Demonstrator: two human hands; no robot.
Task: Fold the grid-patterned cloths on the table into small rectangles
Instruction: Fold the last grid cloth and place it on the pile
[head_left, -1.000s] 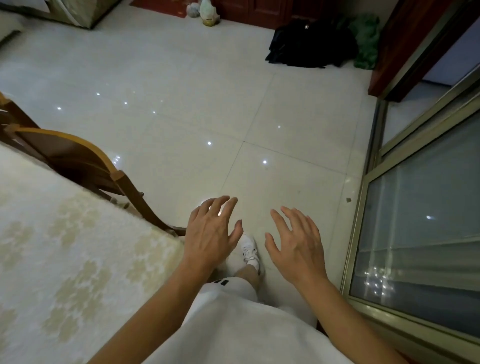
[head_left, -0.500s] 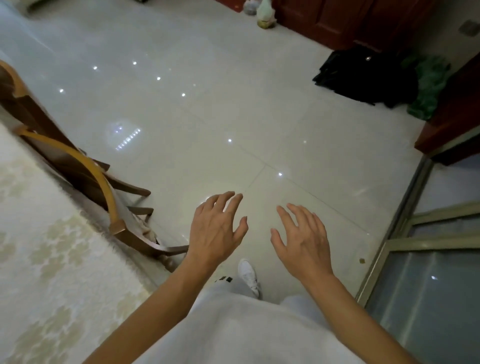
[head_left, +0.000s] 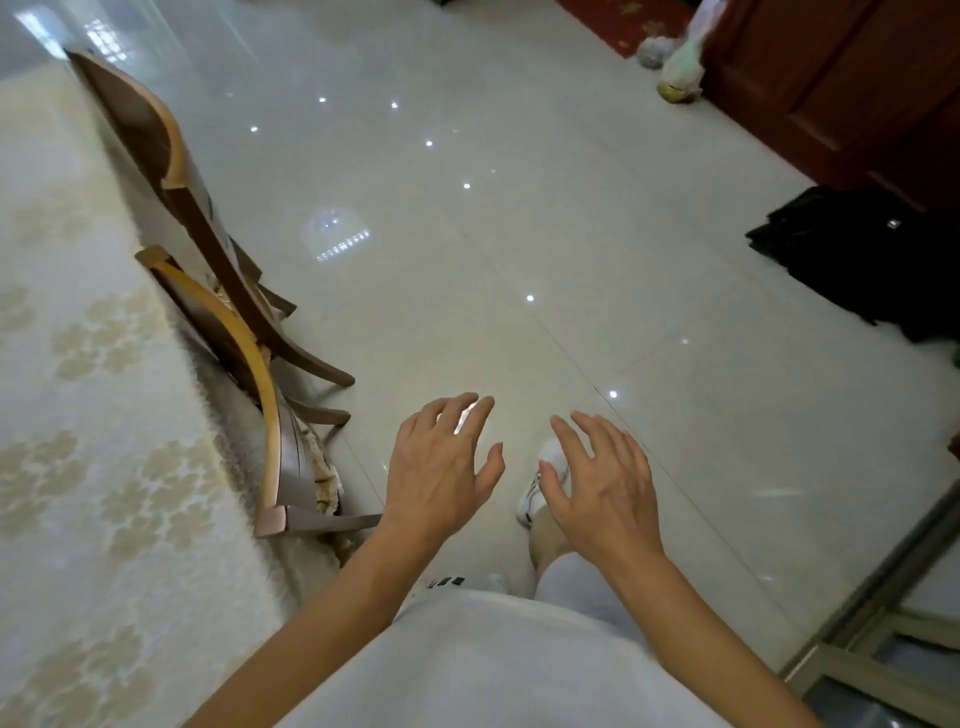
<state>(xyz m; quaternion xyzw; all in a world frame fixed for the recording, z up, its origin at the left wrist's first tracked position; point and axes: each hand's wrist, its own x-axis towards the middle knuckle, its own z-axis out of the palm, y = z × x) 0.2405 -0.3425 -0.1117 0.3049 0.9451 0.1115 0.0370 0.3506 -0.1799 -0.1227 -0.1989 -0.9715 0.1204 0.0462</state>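
View has swung L vs. 1 s ago: more of counter (head_left: 104, 415) and chairs (head_left: 249, 364) in frame. Left hand (head_left: 441, 467) & right hand (head_left: 602, 483): grip released, fingers spread, nothing held, over floor (head_left: 519, 234). No grid cloths in view; prob. turning toward counter, folding not begun.

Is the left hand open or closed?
Open. The left hand has its fingers spread and nearly straight, and it holds nothing.
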